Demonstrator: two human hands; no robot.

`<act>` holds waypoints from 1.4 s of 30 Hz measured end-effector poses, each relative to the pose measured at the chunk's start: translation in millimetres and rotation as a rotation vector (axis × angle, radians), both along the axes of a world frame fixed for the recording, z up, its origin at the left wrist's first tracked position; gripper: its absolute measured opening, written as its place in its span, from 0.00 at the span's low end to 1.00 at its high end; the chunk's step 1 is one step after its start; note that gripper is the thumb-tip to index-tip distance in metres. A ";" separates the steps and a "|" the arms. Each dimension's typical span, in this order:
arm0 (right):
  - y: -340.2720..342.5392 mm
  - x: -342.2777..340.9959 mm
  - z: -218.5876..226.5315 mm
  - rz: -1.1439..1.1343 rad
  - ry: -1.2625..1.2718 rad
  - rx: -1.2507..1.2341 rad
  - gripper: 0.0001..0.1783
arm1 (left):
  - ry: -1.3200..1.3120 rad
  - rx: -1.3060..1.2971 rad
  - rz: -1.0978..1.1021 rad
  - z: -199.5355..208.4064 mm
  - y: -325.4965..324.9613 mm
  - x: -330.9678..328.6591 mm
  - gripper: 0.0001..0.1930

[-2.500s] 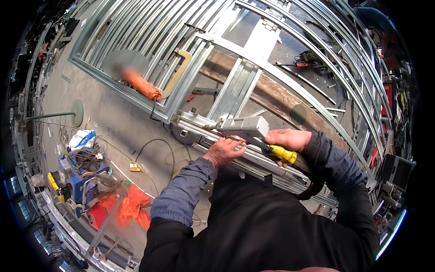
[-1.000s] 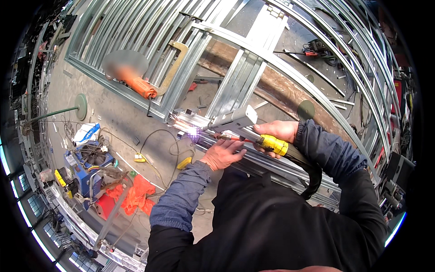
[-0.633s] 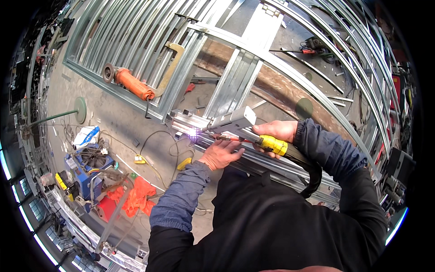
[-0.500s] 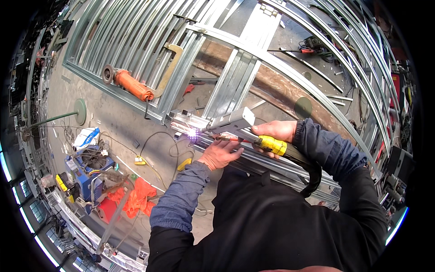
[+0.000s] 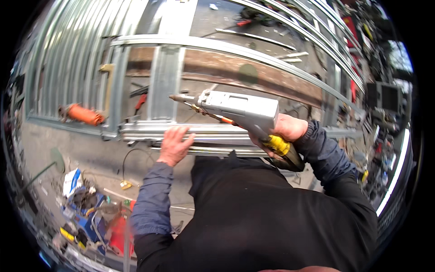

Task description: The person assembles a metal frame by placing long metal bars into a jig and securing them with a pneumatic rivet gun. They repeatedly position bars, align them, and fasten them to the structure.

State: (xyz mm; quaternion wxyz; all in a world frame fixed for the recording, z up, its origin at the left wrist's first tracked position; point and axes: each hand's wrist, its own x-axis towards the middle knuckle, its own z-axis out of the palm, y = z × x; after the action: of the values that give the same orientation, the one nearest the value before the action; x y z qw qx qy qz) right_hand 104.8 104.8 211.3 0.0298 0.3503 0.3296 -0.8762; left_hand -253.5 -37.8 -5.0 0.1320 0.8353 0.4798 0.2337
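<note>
My right hand (image 5: 290, 128) is wrapped around the handle of a silver welding gun (image 5: 242, 105), which has yellow tape on its grip and a dark cable below. The gun's pointed nozzle faces left, raised over the metal frame, with no spark at its tip. Beneath it, shiny metal rails (image 5: 222, 128) run across in front of my body. My left hand (image 5: 174, 144) rests on these rails, thumb and fingers apart, near their left end. Part of my right hand's fingers is hidden behind the gun's handle.
An orange angle grinder (image 5: 85, 115) lies on the slatted frame at left, beside a yellowish clamp (image 5: 108, 86). A rusty brown beam (image 5: 253, 77) crosses behind the gun. Curved metal bars (image 5: 294, 27) sweep to the right. A blue machine (image 5: 86, 217) and red cloth (image 5: 118, 233) are at lower left.
The bright spark at the nozzle is gone. My right hand has lifted the welding gun off the rails. My left hand has moved away from the nozzle, and the view has turned.
</note>
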 end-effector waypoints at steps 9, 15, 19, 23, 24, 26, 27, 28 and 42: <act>-149.0 146.8 56.5 -0.513 -0.213 0.374 0.21 | 0.051 -0.044 -0.006 25.1 -0.9 23.4 0.19; -194.3 231.9 56.9 -0.461 -0.266 0.448 0.23 | 0.112 -0.034 -0.156 45.5 1.9 114.2 0.21; -218.3 287.7 38.1 -0.412 -0.252 0.378 0.28 | 0.045 -0.003 -0.225 43.0 0.2 213.8 0.21; -226.7 319.0 28.4 -0.302 -0.170 0.400 0.35 | -0.020 0.053 -0.130 19.3 -7.4 248.3 0.17; -230.2 324.6 17.3 -0.293 -0.138 0.431 0.35 | -0.020 0.055 -0.131 18.0 -7.7 247.9 0.16; -228.7 331.5 12.4 -0.213 -0.107 0.456 0.35 | -0.008 0.044 -0.133 20.7 -8.9 251.3 0.16; -232.5 331.6 7.3 -0.203 -0.109 0.493 0.35 | 0.015 0.037 -0.132 22.5 -9.0 250.7 0.16; -235.8 333.7 1.5 -0.186 -0.119 0.532 0.35 | 0.030 0.031 -0.126 23.9 -8.9 254.1 0.16; -231.6 334.8 -20.9 0.031 -0.334 0.530 0.40 | 0.005 0.058 -0.154 19.0 -8.7 317.1 0.18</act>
State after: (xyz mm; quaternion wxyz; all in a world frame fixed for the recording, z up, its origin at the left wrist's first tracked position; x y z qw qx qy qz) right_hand 439.7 -126.8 190.4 0.0045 0.4797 0.5423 -0.6897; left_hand 63.6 -46.5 14.1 0.1242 0.8738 0.4073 0.2347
